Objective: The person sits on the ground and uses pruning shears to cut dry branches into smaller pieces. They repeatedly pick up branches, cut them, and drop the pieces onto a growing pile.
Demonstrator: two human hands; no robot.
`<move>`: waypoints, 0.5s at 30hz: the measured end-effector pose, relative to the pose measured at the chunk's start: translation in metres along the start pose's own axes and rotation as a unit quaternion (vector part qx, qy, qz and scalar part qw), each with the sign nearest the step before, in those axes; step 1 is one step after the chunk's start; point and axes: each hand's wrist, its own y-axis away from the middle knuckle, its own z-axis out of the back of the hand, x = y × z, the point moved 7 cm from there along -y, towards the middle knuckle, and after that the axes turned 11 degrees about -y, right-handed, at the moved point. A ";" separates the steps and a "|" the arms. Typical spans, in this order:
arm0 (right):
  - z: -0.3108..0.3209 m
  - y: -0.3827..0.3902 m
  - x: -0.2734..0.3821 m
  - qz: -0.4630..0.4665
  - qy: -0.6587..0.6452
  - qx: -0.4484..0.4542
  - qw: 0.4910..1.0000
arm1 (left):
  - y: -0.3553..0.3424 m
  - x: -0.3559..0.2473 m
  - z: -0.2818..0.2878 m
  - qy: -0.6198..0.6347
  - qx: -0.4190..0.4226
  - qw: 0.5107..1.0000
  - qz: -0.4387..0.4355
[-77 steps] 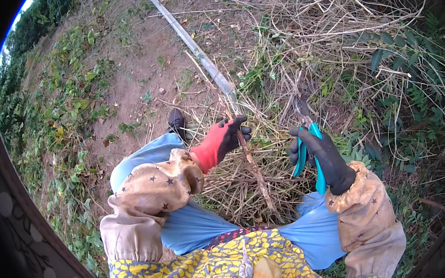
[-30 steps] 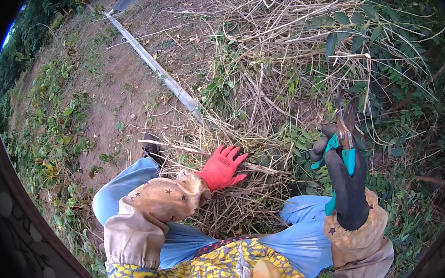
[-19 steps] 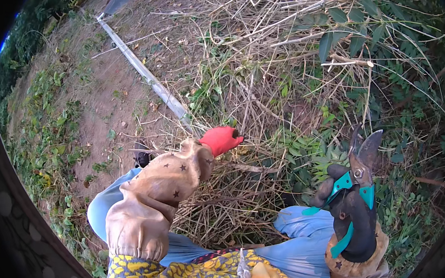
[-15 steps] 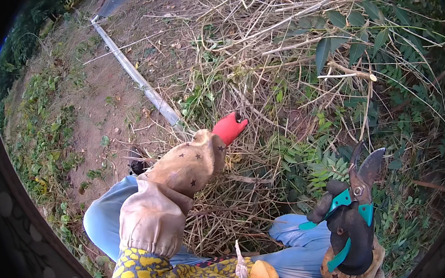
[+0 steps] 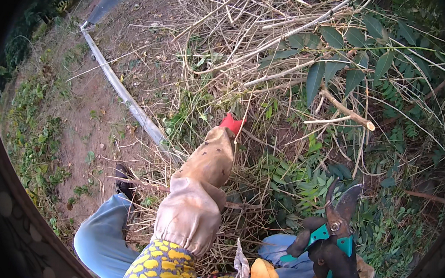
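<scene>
My left hand (image 5: 233, 123), in a red glove, reaches out into dry twigs and straw (image 5: 242, 103) at the middle of the view; its fingers are hidden, with a thin pale stem crossing beside it. Low at the right, my right hand (image 5: 335, 270), in a black glove, grips turquoise-handled pruning shears (image 5: 342, 229), their dark metal blades pointing upward. Above and right of the left glove lie a cut branch (image 5: 362, 119) and a leafy green sprig (image 5: 352, 76) among tangled sticks.
A long pale pole (image 5: 116, 79) lies on the reddish soil at left, near a dark flat sheet (image 5: 110, 4) at top. My bent legs in blue trousers (image 5: 103, 234) frame the straw below. Green undergrowth (image 5: 411, 224) borders both sides.
My left hand let go of a stick and moved forward into the twigs. My right hand with the shears rose, then dropped lower in view. The view shifted toward the brush at top.
</scene>
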 end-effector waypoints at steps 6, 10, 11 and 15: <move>-0.025 0.002 0.003 0.001 0.017 0.105 0.994 | -0.023 0.060 0.023 -0.049 0.009 0.998 -0.033; -0.016 0.010 0.010 0.075 0.003 0.023 0.997 | 0.027 -0.025 0.015 -0.079 -0.076 0.994 0.006; -0.015 0.010 0.010 0.087 -0.011 0.018 0.996 | 0.022 -0.021 0.015 -0.017 -0.062 0.998 0.011; -0.023 -0.001 -0.001 -0.003 0.011 0.091 0.996 | -0.034 0.047 0.012 0.124 -0.020 0.990 -0.061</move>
